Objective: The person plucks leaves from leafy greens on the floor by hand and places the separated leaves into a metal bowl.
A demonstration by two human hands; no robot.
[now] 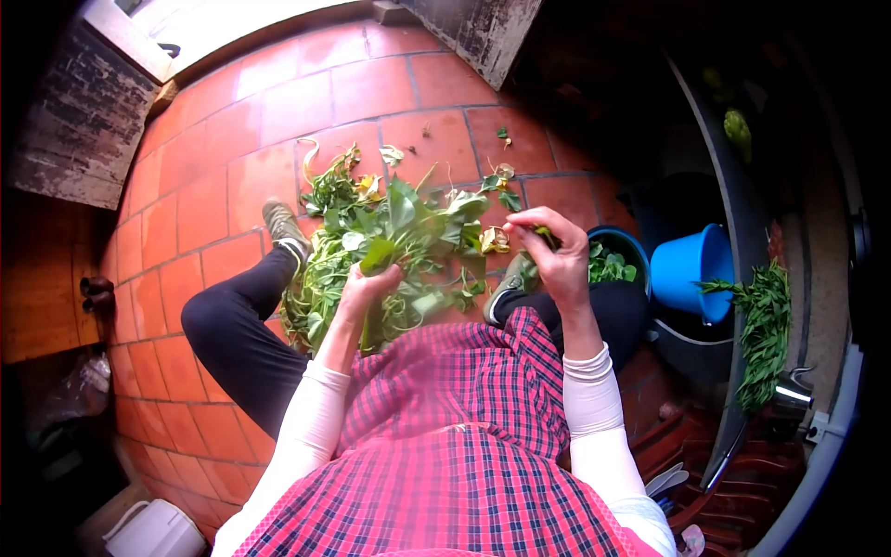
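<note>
Long leafy green stems (401,218) are held in my left hand (373,286), its fingers wrapped round them above my lap. To the right, my right hand (555,249) is raised with thumb and fingers pinched round a small dark green leaf piece (546,236). Between my legs a large pile of leafy greens (311,269) lies on the red tiles. Just right of my right hand, picked green leaves (610,266) sit inside a dark teal basin (620,234).
A blue bucket (685,272) stands beside the basin. Greens (766,325) hang over a dark ledge (740,204) at the right. Loose yellowed leaves (392,155) lie on the tiled floor (200,362). A white bucket (156,531) is at the lower left.
</note>
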